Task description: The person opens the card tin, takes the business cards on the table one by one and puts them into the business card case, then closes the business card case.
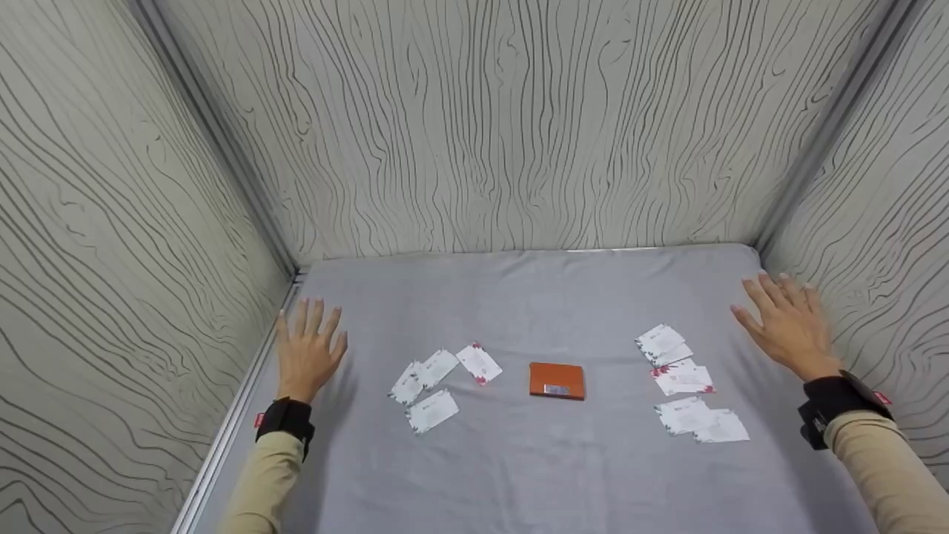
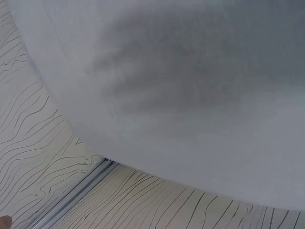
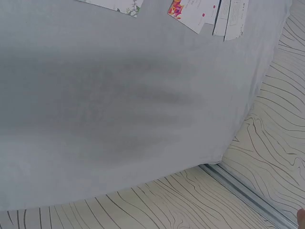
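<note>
Fingers spread and holding nothing, my left hand (image 1: pixel 306 360) is raised over the left edge of the grey cloth (image 1: pixel 504 467). My right hand (image 1: pixel 793 326) hovers over the right edge, its fingers straight and apart. Between them lies a flat orange case (image 1: pixel 557 380) with a small silvery patch near its front edge. Left of the case are several white printed cards (image 1: pixel 434 411), one with red flowers (image 1: pixel 480 363). More cards lie nearer my right hand, some overlapping, among them a red-flowered card (image 1: pixel 683 379) and a white card (image 1: pixel 721 426).
Wood-grain patterned panels rise at the back (image 1: pixel 474 126), the left (image 1: pixel 96 259) and the right (image 1: pixel 890 222). Grey metal posts stand in both back corners. A metal rail (image 1: pixel 230 437) runs along the left side. Both wrists wear black straps (image 1: pixel 288 420).
</note>
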Motion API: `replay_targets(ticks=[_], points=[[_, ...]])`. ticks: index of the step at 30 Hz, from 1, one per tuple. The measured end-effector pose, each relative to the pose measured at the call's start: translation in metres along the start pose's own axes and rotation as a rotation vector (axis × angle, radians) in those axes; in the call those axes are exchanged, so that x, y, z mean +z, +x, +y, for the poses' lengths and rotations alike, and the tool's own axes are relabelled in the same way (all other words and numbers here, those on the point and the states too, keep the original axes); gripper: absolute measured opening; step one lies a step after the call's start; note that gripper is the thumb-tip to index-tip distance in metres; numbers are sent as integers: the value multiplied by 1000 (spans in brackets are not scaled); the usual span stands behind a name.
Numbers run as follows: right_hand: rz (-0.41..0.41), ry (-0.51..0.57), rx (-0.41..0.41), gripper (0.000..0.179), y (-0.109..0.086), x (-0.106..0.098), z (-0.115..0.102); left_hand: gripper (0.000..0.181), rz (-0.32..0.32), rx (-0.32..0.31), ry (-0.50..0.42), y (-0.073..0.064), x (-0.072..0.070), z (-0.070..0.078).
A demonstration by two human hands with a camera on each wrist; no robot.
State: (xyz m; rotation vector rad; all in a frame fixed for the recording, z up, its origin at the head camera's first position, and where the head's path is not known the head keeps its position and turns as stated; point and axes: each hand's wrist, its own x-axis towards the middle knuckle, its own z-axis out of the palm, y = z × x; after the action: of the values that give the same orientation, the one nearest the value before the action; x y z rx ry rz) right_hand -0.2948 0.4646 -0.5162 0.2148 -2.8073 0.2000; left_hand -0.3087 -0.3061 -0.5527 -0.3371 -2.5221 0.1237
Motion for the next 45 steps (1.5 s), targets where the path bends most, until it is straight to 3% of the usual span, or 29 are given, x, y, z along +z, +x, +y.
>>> replay_targets(ticks=[9, 18, 30, 41, 45], points=[[-3, -34, -37, 61, -4, 10, -8, 50, 0, -5, -28, 6, 5, 15], [12, -32, -103, 59, -5, 27, -31, 49, -18, -11, -71, 9, 12, 33], [70, -36, -212, 59, -8, 55, -69, 46, 48, 17, -95, 13, 24, 64], [71, -1, -250, 59, -12, 76, -96, 46, -15, 13, -133, 15, 33, 87], [81, 19, -258, 58, -17, 84, -102, 45, -9, 20, -154, 17, 36, 96]])
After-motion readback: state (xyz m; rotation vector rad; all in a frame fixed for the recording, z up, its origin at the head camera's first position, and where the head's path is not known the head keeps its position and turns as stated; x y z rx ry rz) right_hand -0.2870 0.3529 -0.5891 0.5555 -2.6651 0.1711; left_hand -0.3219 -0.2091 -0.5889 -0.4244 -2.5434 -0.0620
